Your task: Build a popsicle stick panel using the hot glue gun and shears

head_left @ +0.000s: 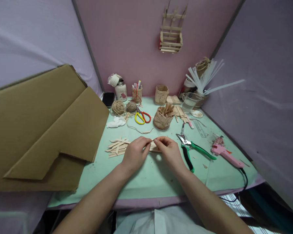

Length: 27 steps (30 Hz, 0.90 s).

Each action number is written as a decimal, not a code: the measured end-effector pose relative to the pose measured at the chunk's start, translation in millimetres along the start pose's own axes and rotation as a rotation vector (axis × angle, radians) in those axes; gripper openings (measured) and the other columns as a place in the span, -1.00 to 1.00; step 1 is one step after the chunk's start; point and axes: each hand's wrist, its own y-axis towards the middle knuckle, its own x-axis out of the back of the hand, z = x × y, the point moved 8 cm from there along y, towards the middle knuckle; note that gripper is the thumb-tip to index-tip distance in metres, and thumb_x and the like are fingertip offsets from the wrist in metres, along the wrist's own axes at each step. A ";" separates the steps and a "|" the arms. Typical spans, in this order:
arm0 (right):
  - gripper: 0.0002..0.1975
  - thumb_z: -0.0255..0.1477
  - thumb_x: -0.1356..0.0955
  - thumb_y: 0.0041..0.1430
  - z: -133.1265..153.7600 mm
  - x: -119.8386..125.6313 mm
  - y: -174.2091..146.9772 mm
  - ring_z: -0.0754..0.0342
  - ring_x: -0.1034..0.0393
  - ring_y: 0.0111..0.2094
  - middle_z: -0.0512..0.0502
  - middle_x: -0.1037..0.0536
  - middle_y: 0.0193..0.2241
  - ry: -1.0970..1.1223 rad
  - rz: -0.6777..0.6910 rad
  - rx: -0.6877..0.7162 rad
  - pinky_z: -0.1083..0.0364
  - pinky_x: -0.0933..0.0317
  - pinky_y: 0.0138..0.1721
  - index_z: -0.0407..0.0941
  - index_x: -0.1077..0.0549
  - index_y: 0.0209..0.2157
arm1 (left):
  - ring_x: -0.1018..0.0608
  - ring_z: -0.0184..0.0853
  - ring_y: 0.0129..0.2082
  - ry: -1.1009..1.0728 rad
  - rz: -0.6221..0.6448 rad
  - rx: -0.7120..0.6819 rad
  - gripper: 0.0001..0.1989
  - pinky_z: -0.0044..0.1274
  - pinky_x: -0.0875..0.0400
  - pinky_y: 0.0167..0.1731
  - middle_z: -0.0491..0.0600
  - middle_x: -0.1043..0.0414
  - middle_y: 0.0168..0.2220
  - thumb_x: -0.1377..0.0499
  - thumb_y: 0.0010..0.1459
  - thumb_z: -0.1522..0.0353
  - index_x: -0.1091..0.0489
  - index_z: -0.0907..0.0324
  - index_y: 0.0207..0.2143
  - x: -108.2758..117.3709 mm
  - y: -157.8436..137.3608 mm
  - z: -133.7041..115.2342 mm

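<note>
My left hand [136, 152] and my right hand [170, 152] meet at the middle of the table, fingertips nearly touching. Both pinch what looks like a small, thin wooden stick, mostly covered by the fingers. Below and between them lie flat wooden sticks [154, 148], partly hidden by my hands. To the left of my left hand is a loose pile of cut wooden sticks [117, 147] with pointed ends. Green-handled pruning shears [187, 143] lie with spread handles to the right of my right hand.
A stick-filled holder [162, 121] stands behind my hands, near scissors [143, 117] and twine balls [118, 108]. At right lie a pink glue gun [226, 154] with its cord and a ruler [199, 128], below glue sticks [206, 78]. A large cardboard box [39, 130] borders the left.
</note>
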 end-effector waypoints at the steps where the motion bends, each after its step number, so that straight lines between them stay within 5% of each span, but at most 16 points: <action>1: -0.74 -0.21 -0.44 -0.07 -0.5 0.0 0.1 0.11 -0.28 -0.48 0.03 -0.44 -0.54 0.005 -0.003 -0.003 0.12 -0.16 -0.41 -0.12 -0.46 -0.49 | -0.53 -0.32 -0.27 0.048 0.002 -0.033 -0.84 -0.49 -0.40 -0.22 -0.01 -0.52 -0.28 -0.08 0.27 0.44 -0.46 0.19 -0.22 -1.3 -1.1 -1.9; 7: -0.80 -0.27 -0.42 -0.04 -2.1 3.5 -0.2 0.09 -0.28 -0.45 0.01 -0.46 -0.53 -0.005 -0.041 0.011 0.11 -0.18 -0.36 -0.13 -0.47 -0.49 | -0.53 -0.27 -0.24 0.237 -0.013 -0.125 -0.79 -0.45 -0.42 -0.21 0.05 -0.52 -0.27 -0.02 0.31 0.41 -0.46 0.19 -0.21 -4.3 -3.8 -7.3; 16: -0.92 -0.40 -0.32 -0.07 -4.7 2.5 -0.3 0.12 -0.20 -0.49 0.06 -0.36 -0.58 0.023 -0.094 0.025 0.13 -0.14 -0.41 -0.10 -0.37 -0.55 | -0.52 -0.28 -0.27 0.191 0.017 -0.127 -0.80 -0.48 -0.39 -0.26 0.03 -0.50 -0.30 -0.01 0.30 0.44 -0.43 0.17 -0.22 -10.4 -5.2 -12.2; 27: -0.87 -0.44 -0.21 0.01 3.3 -13.0 -12.1 0.13 -0.14 -0.52 0.09 -0.24 -0.61 -0.030 0.067 0.063 0.14 -0.08 -0.46 -0.07 -0.24 -0.58 | -0.49 -0.34 -0.34 0.044 -0.024 0.054 -0.86 -0.52 -0.34 -0.30 -0.03 -0.47 -0.35 -0.04 0.26 0.42 -0.39 0.16 -0.29 -5.4 -3.1 0.3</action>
